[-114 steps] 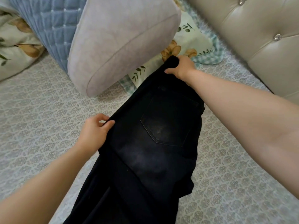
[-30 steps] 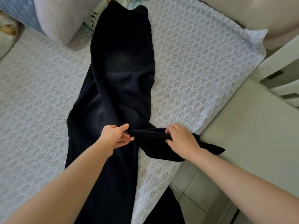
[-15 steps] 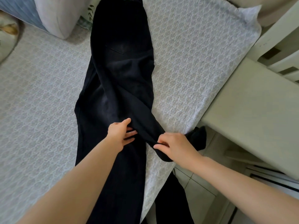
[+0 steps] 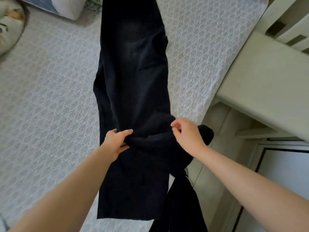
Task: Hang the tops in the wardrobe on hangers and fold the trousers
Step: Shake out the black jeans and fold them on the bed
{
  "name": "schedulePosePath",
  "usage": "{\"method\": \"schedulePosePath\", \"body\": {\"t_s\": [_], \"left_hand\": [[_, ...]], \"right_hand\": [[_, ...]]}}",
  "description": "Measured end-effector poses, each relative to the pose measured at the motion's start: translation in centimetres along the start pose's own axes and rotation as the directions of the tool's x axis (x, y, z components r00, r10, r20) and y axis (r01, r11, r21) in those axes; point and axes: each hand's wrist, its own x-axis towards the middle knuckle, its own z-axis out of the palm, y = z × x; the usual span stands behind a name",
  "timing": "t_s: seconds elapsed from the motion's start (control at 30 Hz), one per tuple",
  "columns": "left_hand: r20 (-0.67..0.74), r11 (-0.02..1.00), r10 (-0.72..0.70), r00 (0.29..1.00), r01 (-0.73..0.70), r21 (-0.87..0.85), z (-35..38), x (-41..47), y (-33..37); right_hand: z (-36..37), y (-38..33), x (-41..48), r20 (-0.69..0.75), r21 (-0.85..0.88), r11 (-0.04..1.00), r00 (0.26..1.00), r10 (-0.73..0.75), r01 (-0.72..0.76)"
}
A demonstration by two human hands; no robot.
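Note:
Black trousers (image 4: 133,72) lie lengthwise on the patterned bedsheet (image 4: 50,91), waist at the far end, legs toward me. One leg lies flat down to its hem; the other is twisted across it and hangs off the bed's right edge. My left hand (image 4: 117,139) grips the bunched fabric at the knee area, thumb on top. To the right, my right hand (image 4: 185,133) pinches the same twisted leg by the bed edge.
A grey pillow (image 4: 68,7) and a blue quilted cover (image 4: 45,4) lie at the far left. A pale bedside cabinet (image 4: 267,91) stands at the right beside the mattress, with tiled floor (image 4: 214,148) below it.
Both hands have pulled the twisted leg leftward onto the other leg, so the legs overlap more. The trousers now lie straighter. The view has tilted down toward the hems.

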Motion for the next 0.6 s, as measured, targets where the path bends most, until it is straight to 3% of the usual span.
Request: {"method": "schedulePosePath", "body": {"t_s": [0.1, 0.17, 0.27, 0.37, 0.5, 0.6], "left_hand": [[-0.012, 0.999, 0.011, 1.000, -0.011, -0.048, -0.4, 0.0, -1.4], [0.030, 0.999, 0.016, 0.999, -0.014, -0.050, -0.2, 0.1, -2.4], [0.158, 0.998, 0.009, 0.987, 0.000, -0.057, 0.1, -0.8, -3.6], [0.291, 0.998, 0.005, 0.957, 0.014, -0.066, 0.6, -1.8, -4.8], [0.321, 1.000, 0.025, 0.947, -0.021, -0.017, 1.2, -3.0, -5.9], [0.324, 1.000, 0.001, 0.946, -0.009, 0.025, 1.1, -3.6, -6.6]], "right_hand": [[-1.0, 3.3, 0.7, 0.143, -0.345, 0.931, 0.974, 0.176, -0.118], [-1.4, 3.9, 0.4, 0.231, -0.454, 0.889, 0.954, 0.193, -0.069], [-1.1, 3.7, -0.2, 0.249, -0.479, 0.878, 0.959, 0.137, -0.001], [-0.7, 3.4, -0.5, 0.246, -0.502, 0.864, 0.951, 0.186, -0.039], [-0.4, 2.4, -1.3, 0.332, -0.527, 0.849, 0.931, 0.149, 0.052], [0.1, 1.3, -3.1, 0.376, -0.385, 0.923, 0.907, 0.187, -0.031]]}}
